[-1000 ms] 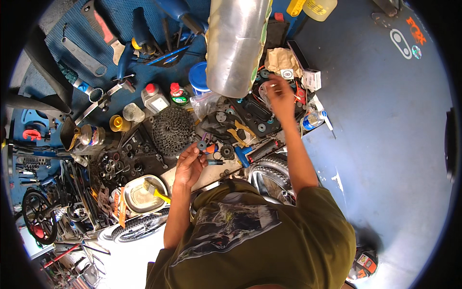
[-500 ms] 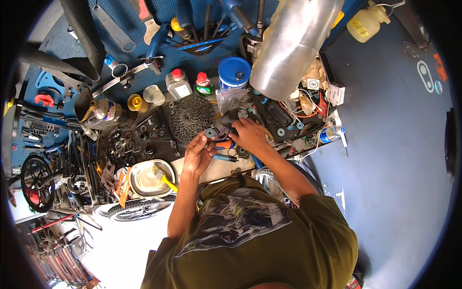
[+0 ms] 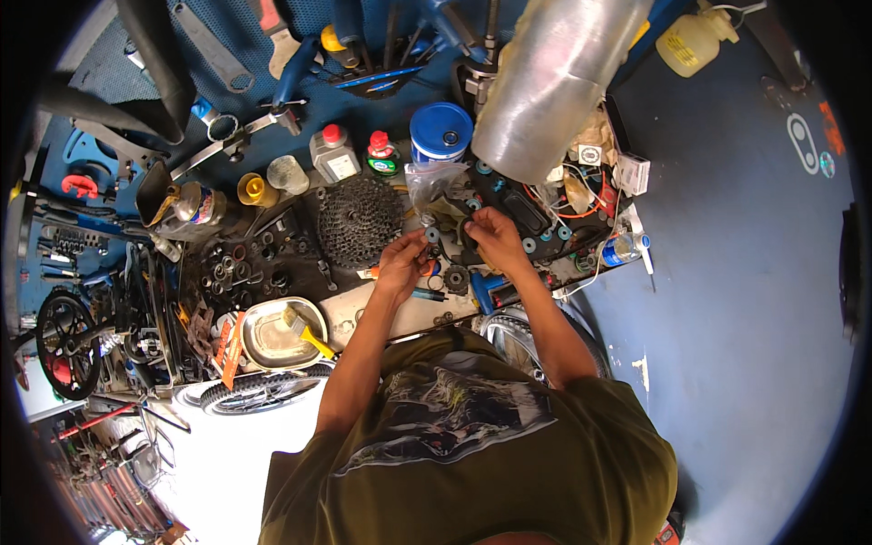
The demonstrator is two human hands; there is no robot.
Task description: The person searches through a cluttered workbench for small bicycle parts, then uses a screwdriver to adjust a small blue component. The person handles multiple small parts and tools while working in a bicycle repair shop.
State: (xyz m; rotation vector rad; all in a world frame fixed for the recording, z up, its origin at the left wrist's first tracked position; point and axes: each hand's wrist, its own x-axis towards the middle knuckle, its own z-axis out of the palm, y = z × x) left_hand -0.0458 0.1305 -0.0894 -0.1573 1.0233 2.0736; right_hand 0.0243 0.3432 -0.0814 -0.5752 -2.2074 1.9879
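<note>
A grey holed disc [image 3: 431,235], pinched by the left hand [image 3: 401,264] while dark cloth [image 3: 448,215] is gripped by the right hand [image 3: 496,240], could be dropped if pinched loosely.

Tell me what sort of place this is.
Most likely a bicycle repair workshop: a chainring with crank at far left, a knobby-tyred wheel at lower left and a flat wrench at upper left.
</note>
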